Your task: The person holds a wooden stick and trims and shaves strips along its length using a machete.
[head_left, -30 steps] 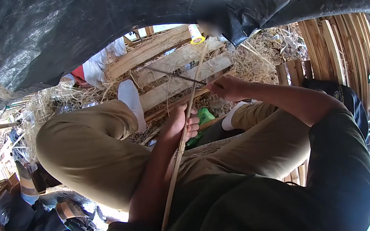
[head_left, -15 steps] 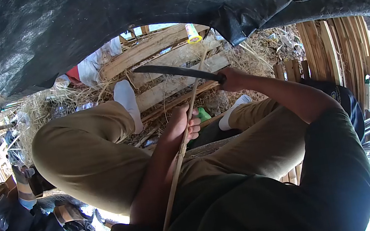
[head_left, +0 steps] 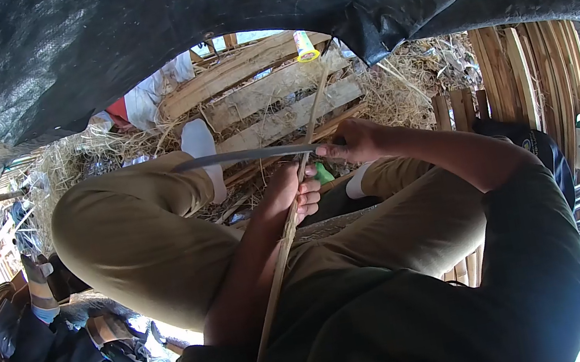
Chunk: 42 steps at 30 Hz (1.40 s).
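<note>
My left hand [head_left: 294, 191] is closed around a long, thin wooden strip [head_left: 281, 254], which runs from my chest up and away between my legs. In my right hand [head_left: 354, 142] is a machete [head_left: 243, 156], its handle mostly hidden by my fingers. The long dark blade lies across the strip just beyond my left fist and points left over my knee. Blade and strip appear to touch near my right fingers. A green object [head_left: 322, 173] shows partly behind my left hand.
Black plastic sheeting [head_left: 159, 10] hangs overhead. Pale planks [head_left: 274, 91] and dry straw [head_left: 413, 89] lie in front of me, with a yellow-rimmed cup [head_left: 306, 46] at the far end. Upright wooden slats [head_left: 531, 76] stand at right. Another person's dark-clothed legs [head_left: 48, 348] are at left.
My right hand has brought the machete down and nearer to my left fist. The blade has swung from slanting away to lying nearly level across the strip. My left hand stays in place.
</note>
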### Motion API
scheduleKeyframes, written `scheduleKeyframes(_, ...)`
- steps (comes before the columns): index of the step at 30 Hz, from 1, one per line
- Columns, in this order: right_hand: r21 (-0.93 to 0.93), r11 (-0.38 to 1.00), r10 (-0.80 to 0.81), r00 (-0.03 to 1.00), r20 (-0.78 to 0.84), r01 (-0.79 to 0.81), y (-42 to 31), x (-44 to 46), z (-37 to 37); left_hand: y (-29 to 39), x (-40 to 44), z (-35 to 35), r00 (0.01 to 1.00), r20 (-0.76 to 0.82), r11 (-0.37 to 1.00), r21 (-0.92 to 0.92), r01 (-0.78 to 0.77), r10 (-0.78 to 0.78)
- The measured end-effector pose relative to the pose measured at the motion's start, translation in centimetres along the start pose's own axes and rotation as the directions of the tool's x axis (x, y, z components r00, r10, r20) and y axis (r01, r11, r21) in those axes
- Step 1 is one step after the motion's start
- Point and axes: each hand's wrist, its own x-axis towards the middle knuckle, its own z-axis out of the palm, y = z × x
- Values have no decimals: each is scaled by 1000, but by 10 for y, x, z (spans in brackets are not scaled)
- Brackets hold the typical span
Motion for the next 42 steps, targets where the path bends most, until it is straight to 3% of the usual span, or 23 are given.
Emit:
scheduleKeyframes(4, 33, 999, 20, 998, 64, -23, -2, -1, -10, -2, -4, 4, 1000, -18, 1000, -5, 9, -9)
scheduleKeyframes(7, -30, 998, -45, 999, 15, 46, -2, 2, -11, -1, -4, 2, 1000, 22, 998, -68, 8, -6)
scheduleKeyframes(10, -241, 965, 84, 993, -82, -101, 5, 13, -19, 3, -11, 5, 1000, 12, 999, -44, -15, 15)
scheduleKeyframes(13, -14, 931, 363, 927, -99, -366, 68, 31, -47, -6, -11, 16, 998, -58, 999, 44, -9, 12)
scheduleKeyframes(16, -48, 932, 355, 930, -99, -360, 48, 20, -51, -4, -13, 19, 994, -108, 993, 117, -21, 34)
scheduleKeyframes(17, -15, 927, 374, 928, -5, -374, 29, 15, -47, -2, -14, 15, 992, -115, 990, 136, -41, 57)
scheduleKeyframes(20, -103, 995, 12, 999, 37, -8, -4, 2, -24, 1, -18, 17, 984, -145, 980, 184, -80, 107)
scheduleKeyframes(21, -98, 995, 3, 1000, 23, -1, 4, 5, -22, 1, -21, 18, 982, -156, 976, 205, -74, 107)
scheduleKeyframes(24, -64, 961, 264, 963, -61, -267, 59, 26, -46, -2, -31, 23, 977, -173, 974, 209, -90, 127)
scheduleKeyframes(25, 53, 914, 404, 913, -48, -402, 62, 20, -63, -3, -32, 23, 975, -176, 975, 196, -104, 139)
scheduleKeyframes(28, 69, 883, 468, 882, -61, -464, 61, 22, -65, 2, -29, 22, 984, -150, 982, 175, -74, 101)
scheduleKeyframes(29, 99, 883, 462, 887, -23, -458, 59, 29, -56, 5, -29, 21, 989, -109, 985, 154, -79, 97)
scheduleKeyframes(32, -45, 998, 34, 997, -72, -37, 25, 17, -40, 11, -31, 16, 996, -49, 992, 107, -73, 79)
scheduleKeyframes(33, -76, 993, 85, 996, -15, -86, 23, 18, -45, 9, -32, 16, 995, -63, 993, 104, -64, 71)
scheduleKeyframes(38, -94, 912, 380, 910, -167, -398, 114, 44, -66, -6, -37, 25, 985, -148, 985, 160, -64, 88)
scheduleKeyframes(40, -36, 887, 449, 877, -171, -461, 69, 21, -79, -8, -35, 29, 986, -141, 983, 173, -60, 85)
scheduleKeyframes(42, -89, 927, 352, 928, -119, -363, 59, 24, -70, -8, -33, 21, 986, -136, 984, 164, -70, 93)
